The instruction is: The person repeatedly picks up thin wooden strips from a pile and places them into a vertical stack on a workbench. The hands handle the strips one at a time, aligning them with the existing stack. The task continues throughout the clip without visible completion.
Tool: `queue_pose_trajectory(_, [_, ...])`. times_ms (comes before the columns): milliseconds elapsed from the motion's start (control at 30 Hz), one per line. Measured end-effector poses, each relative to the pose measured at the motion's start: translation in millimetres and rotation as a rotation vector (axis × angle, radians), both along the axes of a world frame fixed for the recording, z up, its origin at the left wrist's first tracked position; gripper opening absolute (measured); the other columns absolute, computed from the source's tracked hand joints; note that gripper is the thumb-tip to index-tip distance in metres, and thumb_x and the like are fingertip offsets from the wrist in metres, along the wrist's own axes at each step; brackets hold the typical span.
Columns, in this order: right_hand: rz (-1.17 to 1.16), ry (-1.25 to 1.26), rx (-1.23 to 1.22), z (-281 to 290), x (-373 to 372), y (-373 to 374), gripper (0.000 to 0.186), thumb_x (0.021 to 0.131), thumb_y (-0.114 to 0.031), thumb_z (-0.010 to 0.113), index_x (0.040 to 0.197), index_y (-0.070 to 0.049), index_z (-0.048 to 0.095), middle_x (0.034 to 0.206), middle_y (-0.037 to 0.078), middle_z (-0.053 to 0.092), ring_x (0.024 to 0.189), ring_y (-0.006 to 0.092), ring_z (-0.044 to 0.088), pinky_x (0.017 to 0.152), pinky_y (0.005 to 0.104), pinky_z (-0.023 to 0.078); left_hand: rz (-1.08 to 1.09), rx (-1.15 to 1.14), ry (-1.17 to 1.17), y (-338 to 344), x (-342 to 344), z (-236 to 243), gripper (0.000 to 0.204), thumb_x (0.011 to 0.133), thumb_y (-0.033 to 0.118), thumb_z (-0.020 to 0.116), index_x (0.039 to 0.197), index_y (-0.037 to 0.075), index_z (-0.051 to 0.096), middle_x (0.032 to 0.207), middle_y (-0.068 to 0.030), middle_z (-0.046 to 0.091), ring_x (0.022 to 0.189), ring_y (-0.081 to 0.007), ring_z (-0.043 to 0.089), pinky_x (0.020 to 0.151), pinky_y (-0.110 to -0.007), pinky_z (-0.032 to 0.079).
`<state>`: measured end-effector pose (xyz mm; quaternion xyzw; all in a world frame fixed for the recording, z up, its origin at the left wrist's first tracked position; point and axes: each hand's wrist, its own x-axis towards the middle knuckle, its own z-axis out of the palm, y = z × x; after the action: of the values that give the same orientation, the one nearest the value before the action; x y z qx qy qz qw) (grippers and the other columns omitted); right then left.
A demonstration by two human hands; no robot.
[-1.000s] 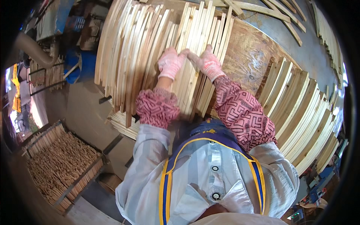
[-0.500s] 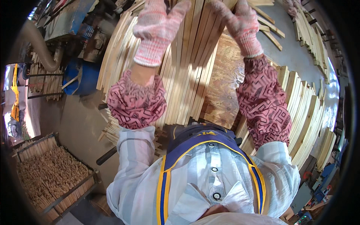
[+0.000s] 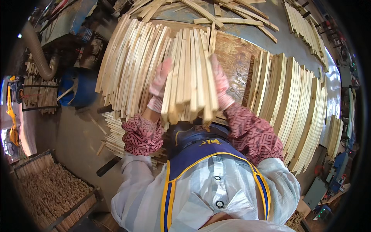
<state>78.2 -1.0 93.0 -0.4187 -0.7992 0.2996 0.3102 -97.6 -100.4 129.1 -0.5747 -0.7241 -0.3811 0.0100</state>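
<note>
Between my two gloved hands is a bundle of wooden strips (image 3: 189, 73), its near ends uneven and close to my apron. My left hand (image 3: 160, 79) presses flat along the bundle's left side, and my right hand (image 3: 220, 81) presses against its right side. Both wear pinkish-white knit gloves, and parts of the fingers are hidden by the wood. Left of the bundle lies a row of pale strips (image 3: 129, 65). To the right, beyond a bare stretch of plywood board (image 3: 237, 58), another row of strips (image 3: 290, 100) lies side by side.
Loose strips (image 3: 232, 21) lie crisscrossed at the far side. A blue barrel (image 3: 79, 87) and a ribbed hose (image 3: 38, 54) are at left. A crate (image 3: 50, 189) packed with upright sticks stands at lower left. More strips (image 3: 307, 33) lie at far right.
Both hands have drawn back toward my body with the bundle between them. The bundle's near ends now stand raised in front of my apron, and the loose strips beyond have come into view.
</note>
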Motion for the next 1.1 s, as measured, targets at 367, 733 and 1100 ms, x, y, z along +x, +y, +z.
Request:
queue_pose_trajectory(367, [0.336,-0.792,-0.035,-86.7,32.5,-73.8,0.071,0.084,-0.013,0.055,0.151,-0.001,0.035,0.151,0.023,0.044,0.141,0.0373,0.041,0.115,0.0435,0.037,-0.164,-0.969,-0.323,-73.4,-51.6,-124.5,0.057,0.096,0.030,0.060,0.146,0.005,0.048,0.138,-0.0193,0.059,0.128,-0.0321,0.056,0.111,-0.035,0.042])
queue_pose_trajectory(733, [-0.072,0.116,-0.927,-45.2,12.0,-62.7,0.061,0.094,-0.013,0.070,0.148,0.002,0.046,0.139,0.020,0.060,0.124,0.0268,0.061,0.106,0.0327,0.049,0.055,-0.339,-1.615,-109.3,-64.9,-136.2,0.055,0.097,0.010,0.064,0.147,-0.002,0.046,0.138,-0.0156,0.060,0.123,-0.0240,0.060,0.105,-0.033,0.047])
queue_pose_trajectory(1100, [0.382,-0.482,-0.378,36.8,-42.1,-26.2,0.044,0.093,-0.024,0.062,0.135,-0.011,0.059,0.103,0.017,0.071,0.093,0.0262,0.070,0.086,0.0378,0.056,-0.101,-0.083,0.845,-35.8,-47.6,19.4,0.041,0.086,0.041,0.065,0.124,0.025,0.065,0.139,-0.0057,0.051,0.132,-0.0310,0.039,0.118,-0.055,0.025])
